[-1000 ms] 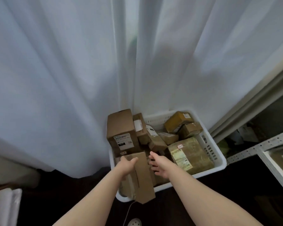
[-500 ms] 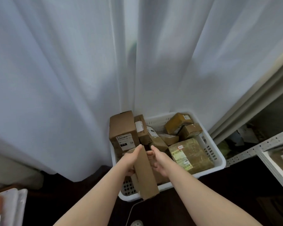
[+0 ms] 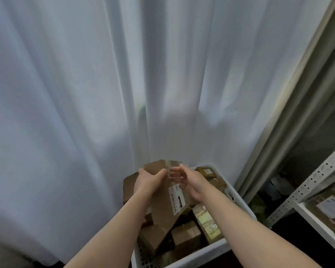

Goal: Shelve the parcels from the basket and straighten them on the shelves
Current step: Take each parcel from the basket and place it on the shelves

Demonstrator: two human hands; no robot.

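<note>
**Flat parcel held above basket, left hand bearing it**

We find the flat cardboard parcel (image 3: pixel 163 207) held above the white basket (image 3: pixel 242 202), label facing up, presumably for carrying to the shelf (image 3: pixel 315 217). The left hand (image 3: pixel 149 183) grips its upper left edge, thumb across the face. The right hand (image 3: pixel 191 185) sits at the right edge, fingers (image 3: pixel 175 176) loosely spread; contact is blurred and unconfirmed.

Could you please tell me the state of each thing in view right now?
Parcel: held up, tilted, label showing.
Left hand: grips the parcel's upper end.
Right hand: open beside the parcel; contact unclear.
Basket: holds several more parcels.
Shelf: stocked.
Curtain: drawn shut.
</note>
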